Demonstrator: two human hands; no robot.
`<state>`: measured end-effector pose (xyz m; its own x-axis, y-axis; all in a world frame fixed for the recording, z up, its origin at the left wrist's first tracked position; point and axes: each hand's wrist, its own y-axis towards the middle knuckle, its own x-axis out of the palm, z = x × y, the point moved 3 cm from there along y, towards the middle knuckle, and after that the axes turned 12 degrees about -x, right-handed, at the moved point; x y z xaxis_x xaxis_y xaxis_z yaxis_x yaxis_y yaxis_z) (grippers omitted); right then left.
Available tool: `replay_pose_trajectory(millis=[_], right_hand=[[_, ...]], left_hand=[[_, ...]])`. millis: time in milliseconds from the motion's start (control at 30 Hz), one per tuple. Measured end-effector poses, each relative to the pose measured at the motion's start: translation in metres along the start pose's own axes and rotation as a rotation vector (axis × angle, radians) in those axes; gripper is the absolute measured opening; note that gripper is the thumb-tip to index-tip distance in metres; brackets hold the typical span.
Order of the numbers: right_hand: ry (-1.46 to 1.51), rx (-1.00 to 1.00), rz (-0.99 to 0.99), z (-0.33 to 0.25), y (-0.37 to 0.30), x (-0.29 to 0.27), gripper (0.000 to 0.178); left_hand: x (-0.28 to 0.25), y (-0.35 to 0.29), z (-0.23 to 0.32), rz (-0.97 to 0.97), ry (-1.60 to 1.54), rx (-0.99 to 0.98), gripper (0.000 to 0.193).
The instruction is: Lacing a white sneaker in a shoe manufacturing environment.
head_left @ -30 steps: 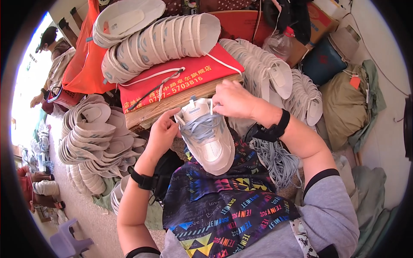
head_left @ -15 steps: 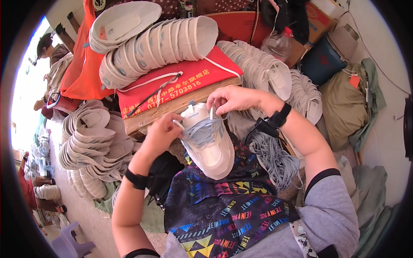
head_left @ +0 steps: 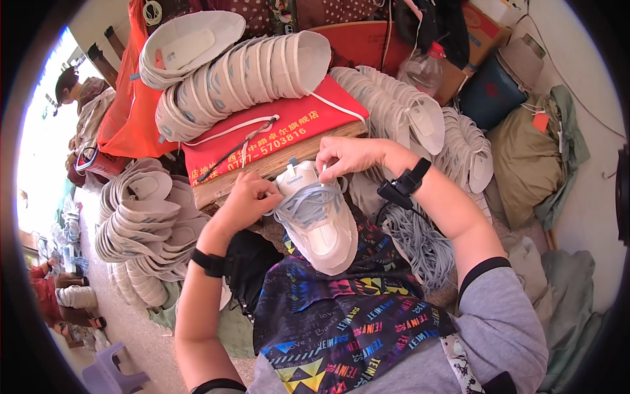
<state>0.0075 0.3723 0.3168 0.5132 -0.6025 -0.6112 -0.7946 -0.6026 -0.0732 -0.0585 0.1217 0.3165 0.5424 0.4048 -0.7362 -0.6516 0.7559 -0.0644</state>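
A white shoe upper [head_left: 323, 240] points its toe toward me over my dark patterned apron [head_left: 341, 315]. Light blue shoelaces [head_left: 303, 202] criss-cross its throat, and a pale tongue [head_left: 296, 178] with a small blue tab stands up behind them. At the left top edge of the lacing, my left hand [head_left: 248, 201] is closed in a pinch. On the opposite edge my right hand [head_left: 348, 157] pinches a narrow white piece at the opening between thumb and forefinger. Whether a lace end is also between the fingers is hidden.
A wooden bench [head_left: 216, 187] with a red cover [head_left: 282, 134] bears nested shoe uppers [head_left: 243, 79]. More stacked uppers [head_left: 147, 223] stand left, others [head_left: 420, 118] right. A bundle of blue laces [head_left: 420, 243] hangs by my right forearm. A purple stool [head_left: 115, 371] is lower left; another person [head_left: 85, 98] is far left.
My left fingers have curled in, covering the white edge that showed between them. My right hand keeps its pinch, slightly lower. The view has shifted a little.
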Motion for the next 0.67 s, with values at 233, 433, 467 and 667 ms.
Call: replay_pose_trajectory(millis=[233,433,467,667], right_hand=[[-0.179,-0.077,0.359,-0.006,0.026,0.019,0.017],[0.318,-0.043,0.888,-0.019,0.041,0.023,0.019],[0.451,0.037,0.933,-0.018,0.038,0.024,0.020],[-0.238,-0.018,1.139,0.034,0.020,0.072,0.024]], left_hand=[[0.025,0.000,0.006,0.260,-0.299,-0.081,0.012],[0.043,-0.002,0.015,0.489,-0.668,-0.204,0.014],[0.041,-0.006,0.011,0.555,-0.525,-0.213,0.016],[0.083,-0.007,-0.055,0.420,-0.675,-0.263,0.039]])
